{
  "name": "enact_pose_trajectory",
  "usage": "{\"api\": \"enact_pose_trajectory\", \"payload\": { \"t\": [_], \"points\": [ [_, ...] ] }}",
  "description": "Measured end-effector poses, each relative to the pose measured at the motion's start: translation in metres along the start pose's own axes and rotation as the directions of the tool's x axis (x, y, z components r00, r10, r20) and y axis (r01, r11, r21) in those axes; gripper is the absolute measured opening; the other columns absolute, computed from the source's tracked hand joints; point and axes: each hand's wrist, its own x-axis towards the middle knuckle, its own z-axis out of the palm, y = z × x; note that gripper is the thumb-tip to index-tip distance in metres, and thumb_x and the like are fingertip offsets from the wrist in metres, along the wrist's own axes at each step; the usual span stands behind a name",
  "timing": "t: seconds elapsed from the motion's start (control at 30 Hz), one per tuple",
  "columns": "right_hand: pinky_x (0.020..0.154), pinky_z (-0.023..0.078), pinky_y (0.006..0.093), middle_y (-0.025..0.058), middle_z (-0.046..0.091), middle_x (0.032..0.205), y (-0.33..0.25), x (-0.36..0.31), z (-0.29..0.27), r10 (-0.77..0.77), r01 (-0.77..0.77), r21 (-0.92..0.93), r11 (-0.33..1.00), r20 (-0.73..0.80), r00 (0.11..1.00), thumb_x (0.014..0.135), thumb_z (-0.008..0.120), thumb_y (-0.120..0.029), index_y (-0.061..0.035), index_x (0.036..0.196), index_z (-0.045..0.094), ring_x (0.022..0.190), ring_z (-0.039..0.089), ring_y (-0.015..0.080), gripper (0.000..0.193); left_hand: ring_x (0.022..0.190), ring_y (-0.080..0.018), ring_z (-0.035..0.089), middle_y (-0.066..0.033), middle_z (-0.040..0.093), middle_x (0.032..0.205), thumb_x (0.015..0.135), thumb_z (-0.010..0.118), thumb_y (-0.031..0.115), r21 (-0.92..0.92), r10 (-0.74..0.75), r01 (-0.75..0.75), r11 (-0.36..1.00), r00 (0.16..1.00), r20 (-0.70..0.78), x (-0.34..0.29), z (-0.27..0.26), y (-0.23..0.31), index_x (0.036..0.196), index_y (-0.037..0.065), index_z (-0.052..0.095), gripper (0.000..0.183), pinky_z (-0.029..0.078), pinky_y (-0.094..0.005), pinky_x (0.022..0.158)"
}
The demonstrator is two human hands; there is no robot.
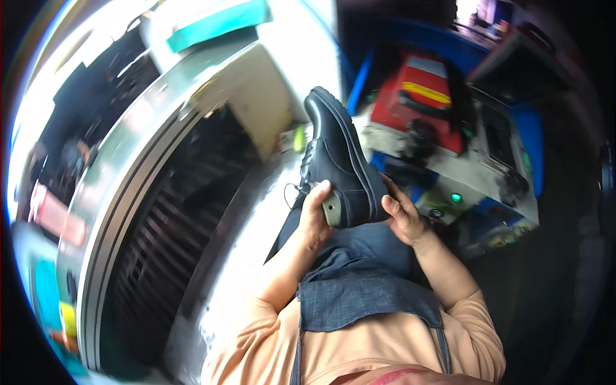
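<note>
A black lace-up boot (330, 151) with a thick ridged sole is held up in front of my lap, its toe pointing away and the sole turned to the right. At its ankle end my left hand (314, 215) grips the upper, thumb lying along the edge of the opening. A pale green piece with a dark hole (333, 208), like a shoe last, shows inside that opening. My right hand (405, 215) is closed around the heel from the sole side, its thumb at the heel edge and its fingers partly hidden behind. Loose laces (296, 190) hang at the left.
On the left runs a curved metal-edged frame (141, 173) with a dark slatted bed (186, 218). A bright pale surface (234, 256) lies beside it. At right stands a red machine (414, 96), with a lit green button (456, 197) on a nearby panel.
</note>
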Motion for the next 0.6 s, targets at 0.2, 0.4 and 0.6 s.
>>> {"api": "enact_pose_trajectory", "payload": {
  "t": [0.2,0.4,0.6],
  "points": [
    [0.088,0.05,0.0306,0.0145,0.057,0.133,0.021,0.018,0.013,0.185,-0.071,-0.424,0.903,0.236,0.954,0.094,0.048,-0.066,0.0004,0.142,0.048,0.114,0.059,0.0195,0.082,0.087,-0.0221,0.072,-0.0114,0.071,0.097,0.086,0.071,0.021,-0.047,0.252,-0.274,0.961,0.929,-0.27,-0.072,-0.124,0.079,0.105,0.002,0.066,0.027,0.061,-0.0386,0.08],
    [0.088,0.049,0.0298,0.0158,0.058,0.132,0.041,-0.001,-0.053,0.431,-0.408,-0.441,0.799,-0.054,0.901,0.102,0.043,-0.054,-0.0005,0.139,0.05,0.115,0.059,0.0215,0.066,0.085,-0.0224,0.071,-0.0104,0.069,0.093,0.085,0.069,0.013,0.336,0.574,-0.468,0.817,0.608,-0.548,-0.171,-0.215,0.186,0.104,0.001,0.065,0.023,0.059,-0.0389,0.082],
    [0.082,0.05,0.0276,0.0138,0.062,0.123,0.057,-0.007,-0.084,0.436,-0.517,-0.388,0.763,-0.28,0.855,0.103,0.048,-0.045,-0.0036,0.138,0.052,0.105,0.061,0.0187,0.054,0.081,-0.0229,0.069,-0.0104,0.069,0.091,0.079,0.078,0.019,0.635,0.654,-0.231,0.737,0.006,-0.757,-0.276,-0.331,0.267,0.103,0.001,0.067,0.032,0.058,-0.0402,0.074]
  ]
}}
